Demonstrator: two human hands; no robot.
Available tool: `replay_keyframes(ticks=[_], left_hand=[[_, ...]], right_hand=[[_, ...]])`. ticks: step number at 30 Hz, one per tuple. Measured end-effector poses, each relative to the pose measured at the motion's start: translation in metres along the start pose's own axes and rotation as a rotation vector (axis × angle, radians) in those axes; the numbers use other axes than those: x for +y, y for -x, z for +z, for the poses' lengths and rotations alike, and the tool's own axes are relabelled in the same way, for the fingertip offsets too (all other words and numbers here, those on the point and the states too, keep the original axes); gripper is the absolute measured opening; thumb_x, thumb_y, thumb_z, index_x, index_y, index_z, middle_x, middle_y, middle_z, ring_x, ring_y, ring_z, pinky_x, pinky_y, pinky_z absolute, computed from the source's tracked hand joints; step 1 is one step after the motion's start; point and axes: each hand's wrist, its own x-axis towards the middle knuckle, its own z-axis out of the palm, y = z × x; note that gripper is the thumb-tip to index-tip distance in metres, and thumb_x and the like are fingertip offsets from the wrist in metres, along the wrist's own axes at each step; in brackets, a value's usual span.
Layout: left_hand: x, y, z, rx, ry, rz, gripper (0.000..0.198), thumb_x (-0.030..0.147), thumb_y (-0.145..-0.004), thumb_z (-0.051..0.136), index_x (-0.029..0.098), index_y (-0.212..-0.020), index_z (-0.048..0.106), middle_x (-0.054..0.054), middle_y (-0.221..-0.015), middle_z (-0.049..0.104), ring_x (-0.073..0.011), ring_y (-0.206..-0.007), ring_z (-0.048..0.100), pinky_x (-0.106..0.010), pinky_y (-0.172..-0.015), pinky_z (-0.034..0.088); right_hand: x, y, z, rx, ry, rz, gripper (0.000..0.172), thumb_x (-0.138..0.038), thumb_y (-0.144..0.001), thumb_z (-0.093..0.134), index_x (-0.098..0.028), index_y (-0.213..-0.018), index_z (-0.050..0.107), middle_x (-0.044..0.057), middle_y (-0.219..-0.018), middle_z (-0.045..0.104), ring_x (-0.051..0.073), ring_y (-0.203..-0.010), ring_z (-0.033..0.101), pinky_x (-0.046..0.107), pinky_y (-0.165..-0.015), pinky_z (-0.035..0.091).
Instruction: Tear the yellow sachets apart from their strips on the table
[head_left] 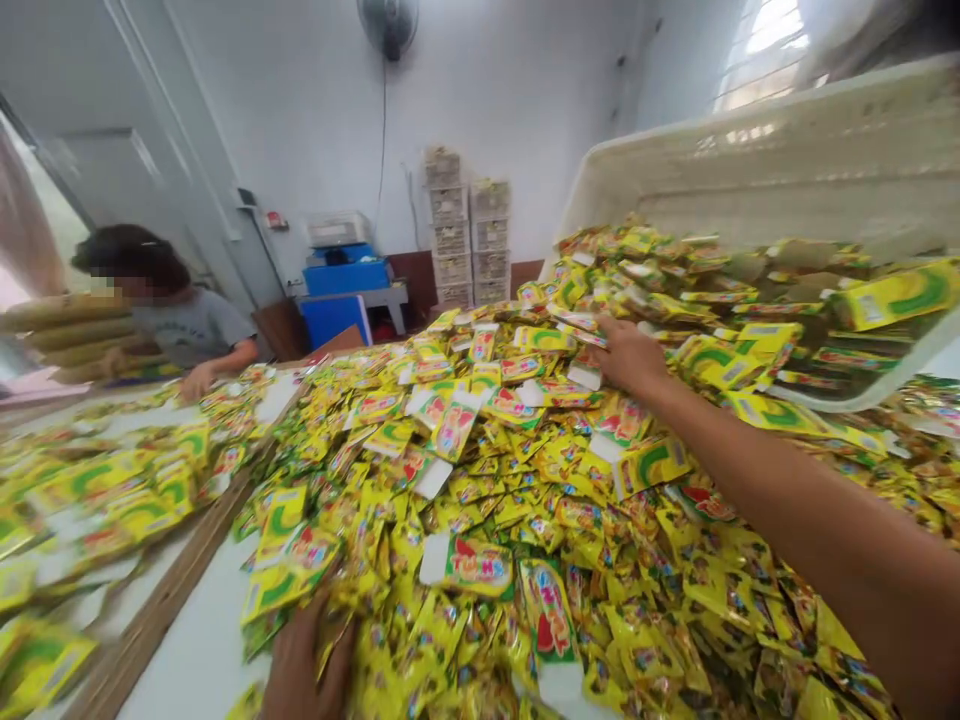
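Observation:
A broad heap of small yellow sachets (525,490) and flat yellow-and-green cartons (480,566) with open white flaps lies before me. At the heap's near left edge, my left hand (311,655) is curled, with a yellow sachet between thumb and fingers; its fingertips are partly buried. A few cartons (289,560) lie just beyond it. My right hand (634,358) reaches across the heap, its fingers closed at the end of a small carton (577,322). That hand is beside the mouth of a tipped white plastic crate (750,150), which holds more cartons.
A wooden strip (180,570) divides the white table. Left of it lie more cartons (97,480), where another person (180,320) works with a hand on the pile. Behind are a blue machine (345,275), stacked crates (450,230) and a wall fan (390,25).

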Motion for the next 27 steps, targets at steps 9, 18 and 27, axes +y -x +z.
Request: replay_keyframes(ticks=[9,18,27], left_hand=[[0.004,0.006,-0.002,0.054,-0.006,0.288,0.035,0.033,-0.088,0.044,0.014,-0.114,0.056,-0.014,-0.103,0.063,-0.0251,-0.097,0.055,-0.039,-0.086,0.043],[0.0,0.011,-0.067,-0.138,0.144,-0.161,0.026,0.042,-0.078,0.055,0.017,-0.08,0.062,0.0,-0.059,0.055,-0.0168,-0.059,0.05,-0.026,-0.056,0.033],[-0.024,0.085,-0.087,-0.268,0.713,-0.332,0.037,0.042,-0.066,0.068,0.015,-0.09,0.061,0.005,-0.055,0.049,-0.0103,-0.051,0.044,-0.022,-0.049,0.031]], right_hand=[[-0.179,0.042,-0.015,-0.106,-0.304,-0.539,0.052,-0.025,-0.086,0.048,-0.017,-0.136,0.037,0.014,-0.13,0.046,0.028,-0.107,0.051,0.036,-0.081,0.043],[-0.269,0.144,-0.03,-0.029,-0.185,-0.873,0.051,-0.006,-0.084,0.037,-0.017,-0.134,0.04,0.015,-0.117,0.055,0.025,-0.096,0.05,0.033,-0.075,0.037],[-0.259,0.279,-0.032,-0.134,-0.364,-0.77,0.051,-0.006,-0.076,0.049,-0.015,-0.125,0.051,0.018,-0.141,0.04,0.034,-0.127,0.033,0.051,-0.094,0.029]])
